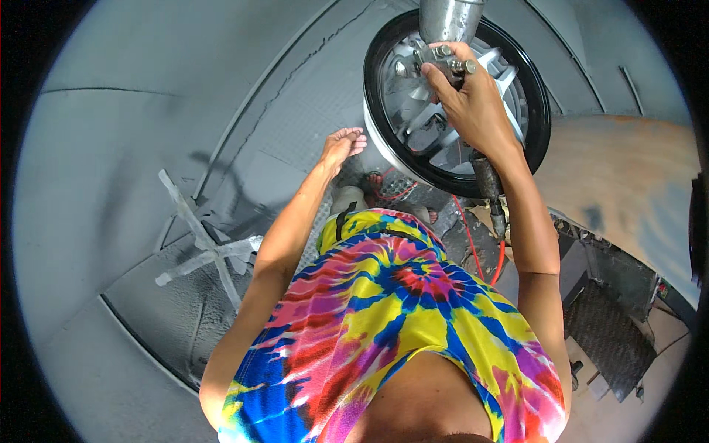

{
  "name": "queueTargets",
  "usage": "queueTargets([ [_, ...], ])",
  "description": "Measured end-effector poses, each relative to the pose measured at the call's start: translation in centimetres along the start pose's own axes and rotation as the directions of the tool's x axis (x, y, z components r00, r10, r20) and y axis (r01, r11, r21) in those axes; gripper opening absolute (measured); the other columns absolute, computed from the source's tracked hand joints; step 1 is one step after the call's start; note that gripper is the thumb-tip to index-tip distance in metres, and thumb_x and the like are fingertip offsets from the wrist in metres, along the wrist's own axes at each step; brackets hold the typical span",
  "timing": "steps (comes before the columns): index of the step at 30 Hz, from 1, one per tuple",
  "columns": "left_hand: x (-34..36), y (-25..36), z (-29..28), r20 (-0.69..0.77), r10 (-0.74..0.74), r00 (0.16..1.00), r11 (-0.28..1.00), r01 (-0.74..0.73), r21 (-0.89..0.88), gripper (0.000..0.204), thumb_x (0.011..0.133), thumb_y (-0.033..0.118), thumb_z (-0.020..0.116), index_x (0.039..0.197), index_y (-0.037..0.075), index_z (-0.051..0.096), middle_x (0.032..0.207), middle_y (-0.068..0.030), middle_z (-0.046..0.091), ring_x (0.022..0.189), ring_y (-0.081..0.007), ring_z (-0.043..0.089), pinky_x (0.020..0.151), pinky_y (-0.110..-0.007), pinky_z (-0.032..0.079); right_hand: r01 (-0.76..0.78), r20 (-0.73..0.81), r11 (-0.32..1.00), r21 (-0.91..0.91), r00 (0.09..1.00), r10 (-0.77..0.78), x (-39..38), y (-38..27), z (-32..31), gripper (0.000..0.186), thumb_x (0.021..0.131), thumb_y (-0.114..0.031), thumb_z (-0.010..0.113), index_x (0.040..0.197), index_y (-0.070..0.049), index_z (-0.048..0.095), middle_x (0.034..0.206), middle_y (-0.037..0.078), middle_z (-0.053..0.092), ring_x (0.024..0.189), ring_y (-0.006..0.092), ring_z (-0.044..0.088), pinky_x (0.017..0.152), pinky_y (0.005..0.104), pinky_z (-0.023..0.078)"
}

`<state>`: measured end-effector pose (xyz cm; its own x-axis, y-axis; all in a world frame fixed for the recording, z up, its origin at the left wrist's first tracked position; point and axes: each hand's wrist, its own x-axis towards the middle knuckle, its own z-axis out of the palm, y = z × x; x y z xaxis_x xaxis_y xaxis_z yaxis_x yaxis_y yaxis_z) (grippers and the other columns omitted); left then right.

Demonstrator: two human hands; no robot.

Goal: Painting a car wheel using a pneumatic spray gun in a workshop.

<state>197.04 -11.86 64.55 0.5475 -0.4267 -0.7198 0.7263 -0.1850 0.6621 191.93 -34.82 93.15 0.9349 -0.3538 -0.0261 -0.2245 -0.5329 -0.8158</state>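
Note:
My right hand (471, 103) is wrapped round a metal spray gun (447, 65). Its silver cup (450, 21) points to the top of the view, and the lower end of its handle shows below my wrist. Behind the gun is a wheel rim (427, 122) with a black outer lip and silver-grey spokes. My hand and the gun hide part of the spokes. Beside the rim's left edge, apart from it, my left hand (343, 146) is loosely closed with the fingers curled, and no object shows in it.
From the gun's handle a red air hose (501, 260) runs down to the floor. A pale cross-shaped stand (213, 252) is at the left. A large tan curved panel (620, 166) stands at the right, above a dark textured mat (613, 336). Grey walls (133, 148) curve around the left.

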Motion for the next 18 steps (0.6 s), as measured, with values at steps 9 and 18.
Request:
queueTargets([
  [9,0.6,-0.6,-0.4,0.012,0.007,1.000,0.999,-0.007,-0.035,0.017,0.099,0.013,0.056,0.111,0.002,0.062,0.098,-0.0089,0.071,0.087,-0.0186,0.070,0.079,-0.030,0.059,0.067,-0.157,0.998,-0.019,0.985,-0.069,-1.2,-1.4,-1.7,0.028,0.094,-0.020,0.066,0.116,-0.006,0.057,0.077,0.015,0.069,0.066,0.0281,0.068,0.064,0.0377,0.051],
  [18,2.6,1.3,-0.2,-0.011,0.043,0.999,0.987,-0.045,-0.157,0.018,0.100,0.019,0.057,0.105,0.003,0.063,0.090,-0.0056,0.067,0.079,-0.0152,0.066,0.076,-0.030,0.060,-0.010,0.006,0.996,0.083,1.000,0.009,-3.5,-1.5,-0.7,0.031,0.094,-0.019,0.067,0.120,-0.004,0.055,0.068,0.011,0.065,0.059,0.0175,0.063,0.058,0.0339,0.049],
])
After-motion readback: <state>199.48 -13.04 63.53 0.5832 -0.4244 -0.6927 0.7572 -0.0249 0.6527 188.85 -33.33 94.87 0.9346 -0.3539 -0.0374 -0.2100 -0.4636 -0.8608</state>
